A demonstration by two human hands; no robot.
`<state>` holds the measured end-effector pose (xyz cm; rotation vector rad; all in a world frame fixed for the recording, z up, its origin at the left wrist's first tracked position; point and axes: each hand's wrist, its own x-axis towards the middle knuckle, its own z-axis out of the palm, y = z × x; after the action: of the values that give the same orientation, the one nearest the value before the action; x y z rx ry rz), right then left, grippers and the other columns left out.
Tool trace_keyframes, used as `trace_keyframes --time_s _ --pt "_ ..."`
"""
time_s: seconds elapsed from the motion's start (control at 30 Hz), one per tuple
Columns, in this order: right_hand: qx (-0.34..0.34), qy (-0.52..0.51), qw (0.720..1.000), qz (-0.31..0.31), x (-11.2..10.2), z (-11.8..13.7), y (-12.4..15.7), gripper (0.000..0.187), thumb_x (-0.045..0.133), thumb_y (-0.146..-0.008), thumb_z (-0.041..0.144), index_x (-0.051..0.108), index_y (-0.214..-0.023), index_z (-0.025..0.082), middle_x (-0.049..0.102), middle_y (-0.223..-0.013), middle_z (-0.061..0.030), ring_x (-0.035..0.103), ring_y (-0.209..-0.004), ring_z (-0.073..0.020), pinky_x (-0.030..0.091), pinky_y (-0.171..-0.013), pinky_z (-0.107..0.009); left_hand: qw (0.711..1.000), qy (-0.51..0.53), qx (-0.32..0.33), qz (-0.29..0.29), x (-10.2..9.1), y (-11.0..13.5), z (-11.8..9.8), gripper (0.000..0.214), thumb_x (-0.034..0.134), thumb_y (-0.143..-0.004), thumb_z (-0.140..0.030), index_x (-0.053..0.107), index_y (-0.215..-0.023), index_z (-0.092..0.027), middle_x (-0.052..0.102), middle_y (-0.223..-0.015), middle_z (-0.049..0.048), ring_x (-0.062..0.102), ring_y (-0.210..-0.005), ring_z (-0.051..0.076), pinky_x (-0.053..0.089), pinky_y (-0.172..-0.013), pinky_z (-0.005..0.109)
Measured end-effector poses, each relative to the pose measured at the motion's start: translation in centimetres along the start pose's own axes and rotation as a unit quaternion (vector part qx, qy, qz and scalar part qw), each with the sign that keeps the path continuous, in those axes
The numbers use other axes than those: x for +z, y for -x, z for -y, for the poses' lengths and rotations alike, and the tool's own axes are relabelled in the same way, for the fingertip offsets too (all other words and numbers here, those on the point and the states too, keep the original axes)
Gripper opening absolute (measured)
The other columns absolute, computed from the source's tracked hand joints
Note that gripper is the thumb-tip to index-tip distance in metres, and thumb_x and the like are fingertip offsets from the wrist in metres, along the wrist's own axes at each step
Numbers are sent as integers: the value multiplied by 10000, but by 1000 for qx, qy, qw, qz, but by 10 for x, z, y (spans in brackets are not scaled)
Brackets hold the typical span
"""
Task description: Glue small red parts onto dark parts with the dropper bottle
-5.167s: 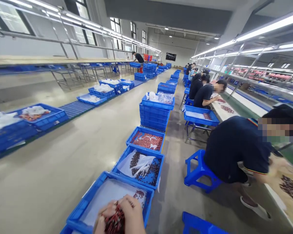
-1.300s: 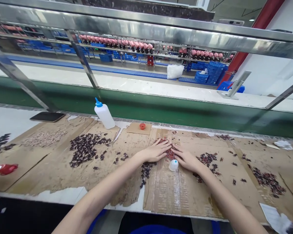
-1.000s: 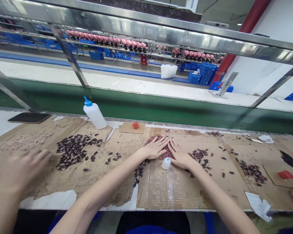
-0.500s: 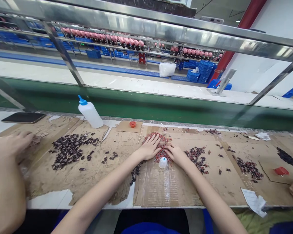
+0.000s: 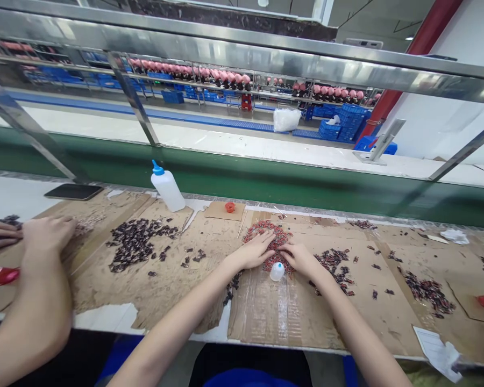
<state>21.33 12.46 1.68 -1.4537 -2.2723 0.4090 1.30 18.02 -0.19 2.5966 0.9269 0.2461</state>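
Red parts (image 5: 281,235) lie heaped on cardboard (image 5: 258,317), beneath both hands. The left hand (image 5: 255,251) rests flat, fingers extended; whether the right hand (image 5: 300,258) grips a part cannot be told. A wide sweep could topple the small bottle (image 5: 277,272) or mix in dark parts (image 5: 335,262). Beyond: a green strip (image 5: 266,177), pink objects (image 5: 193,71) on shelves.
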Motion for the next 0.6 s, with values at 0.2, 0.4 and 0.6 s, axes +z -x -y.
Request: trace_keyframes --time_s 0.2,0.4,0.6 --pt "34 -3 998 -50 2 6 32 287 519 -879 140 715 -1071 224 702 -1008 -88 671 -915 -203 542 -828 -356 998 6 -49 -45 -5 18 11 548 297 -974 -399 357 -1443 -122 338 -1543 163 247 -1459 267 219 -1190 434" --pt "51 5 996 -75 13 5 41 283 494 -868 143 745 -984 203 721 -985 -122 668 -946 -247 531 -878 -436 998 24 -52 -26 10 28 15 695 348 -940 -500 281 -1476 -62 224 -1568 220 162 -1471 339 193 -1174 526" --pt "29 9 995 -94 -3 25 58 351 428 -886 146 723 -1049 246 744 -1017 -85 682 -949 -231 546 -869 -437 991 55 -23 -123 -24 37 10 374 433 -926 -372 628 -1184 -183 512 -1433 124 461 -1339 243 366 -1108 390"
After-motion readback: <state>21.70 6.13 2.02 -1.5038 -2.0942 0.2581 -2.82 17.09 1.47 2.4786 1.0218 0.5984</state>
